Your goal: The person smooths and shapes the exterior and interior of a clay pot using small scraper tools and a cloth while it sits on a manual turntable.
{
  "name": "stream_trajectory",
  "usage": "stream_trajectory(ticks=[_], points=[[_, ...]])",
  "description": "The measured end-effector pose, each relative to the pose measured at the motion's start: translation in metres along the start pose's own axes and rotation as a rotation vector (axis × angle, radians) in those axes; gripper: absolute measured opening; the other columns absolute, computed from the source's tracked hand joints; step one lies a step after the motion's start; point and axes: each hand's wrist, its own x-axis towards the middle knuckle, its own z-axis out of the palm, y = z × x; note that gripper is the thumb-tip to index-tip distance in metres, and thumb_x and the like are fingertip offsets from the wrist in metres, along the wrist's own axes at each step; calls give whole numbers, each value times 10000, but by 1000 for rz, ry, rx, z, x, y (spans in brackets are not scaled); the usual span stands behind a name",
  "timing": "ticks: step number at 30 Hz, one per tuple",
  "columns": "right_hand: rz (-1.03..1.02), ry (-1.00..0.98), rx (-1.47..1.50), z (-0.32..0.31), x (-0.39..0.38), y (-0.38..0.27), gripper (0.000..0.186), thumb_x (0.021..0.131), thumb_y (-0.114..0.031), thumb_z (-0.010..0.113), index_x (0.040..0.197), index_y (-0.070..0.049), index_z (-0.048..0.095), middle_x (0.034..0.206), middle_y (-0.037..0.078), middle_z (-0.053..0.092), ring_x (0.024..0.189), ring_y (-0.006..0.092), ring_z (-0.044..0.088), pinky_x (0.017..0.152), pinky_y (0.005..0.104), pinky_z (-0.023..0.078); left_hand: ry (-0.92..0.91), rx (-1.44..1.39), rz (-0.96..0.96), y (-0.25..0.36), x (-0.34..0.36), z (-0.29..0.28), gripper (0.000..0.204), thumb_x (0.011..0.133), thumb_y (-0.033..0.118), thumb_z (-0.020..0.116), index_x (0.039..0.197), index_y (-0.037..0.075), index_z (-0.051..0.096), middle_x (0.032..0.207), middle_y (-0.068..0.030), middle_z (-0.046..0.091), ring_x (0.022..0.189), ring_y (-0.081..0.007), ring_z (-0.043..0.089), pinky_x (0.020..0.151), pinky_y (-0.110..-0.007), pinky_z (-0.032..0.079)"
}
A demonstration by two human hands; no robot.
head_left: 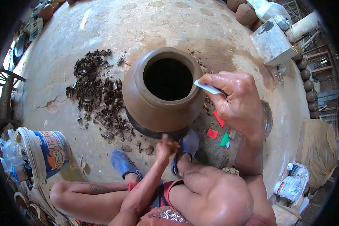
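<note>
A round brown clay pot [162, 113] with a wide dark mouth stands upright on a dark round base [137, 126]. My right hand [233, 101] grips a thin, pale flat scraper [209, 87] at the rim's right side. My left hand [165, 148] is low in front of the pot, just below the base, fingers apart and partly curled, holding nothing visible. Several small flat pieces lie right of the pot, including red [211, 133] and green [225, 139] ones.
Dark clay scraps [92, 88] are heaped left of the pot. A bucket [54, 154] sits at lower left, a pale block [271, 45] at upper right. Round pots [310, 86] line the right edge, near a tan sack [316, 150]. My feet in blue clogs [122, 160] flank my left hand.
</note>
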Motion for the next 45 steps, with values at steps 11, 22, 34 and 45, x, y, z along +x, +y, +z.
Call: stream_trajectory(ticks=[11,22,34,45], points=[[70,-73,-56,-7,2,-10,137,803,-23,696,930,1,742,819,206,698,768,387,690,700,441,545,205,166,22,25,-18,23,720,998,661,503,1093,-47,594,840,-156,704,566,-218,633,507,-353,517],[16,-87,-21,-3,9,-30,128,805,-46,702,922,-11,740,816,197,702,755,377,693,692,436,542,457,400,417,48,58,-49,716,1017,657,463,1222,-21,563,1003,-197,702,787,-257,700,596,-385,542],[136,39,55,10,-21,-19,176,779,-7,712,952,-2,740,818,191,708,762,364,706,679,430,549,102,267,394,84,46,-40,733,985,672,524,1176,-28,627,725,-112,683,597,-214,661,549,-335,550],[170,167,155,22,-34,-23,190,768,-11,702,957,-10,722,810,179,690,748,360,697,667,425,554,85,55,270,67,54,-44,634,1027,584,506,1250,-10,518,881,-145,723,806,-243,723,571,-361,577]])
